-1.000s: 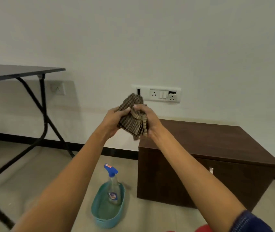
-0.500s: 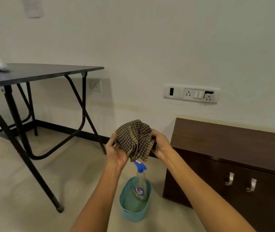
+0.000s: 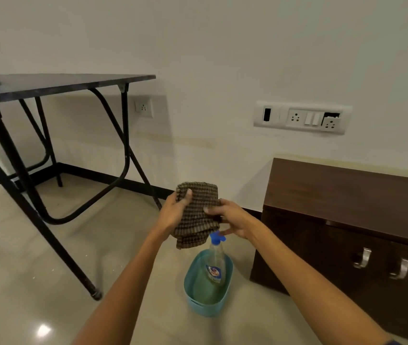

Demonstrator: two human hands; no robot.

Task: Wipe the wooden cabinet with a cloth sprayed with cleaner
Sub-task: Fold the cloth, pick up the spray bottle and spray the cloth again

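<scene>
Head view: the wooden cabinet (image 3: 347, 195) is cut off at the right edge, and the checked cloth (image 3: 195, 215) covers part of the spray bottle (image 3: 215, 265) head. The left hand (image 3: 173, 215) and right hand (image 3: 232, 219) both grip the cloth in the air, left of the cabinet and above the blue tub (image 3: 198, 302). Compared with 0.5 s ago, the cloth is folded flatter rather than bunched.

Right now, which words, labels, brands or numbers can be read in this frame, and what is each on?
Label on the spray bottle: a red-and-blue logo, too blurred to read.
On the switch panel: no readable markings.
On the wall socket: none.
On the cabinet, the cloth and the basket: no text.
Nothing can be quoted.
</scene>
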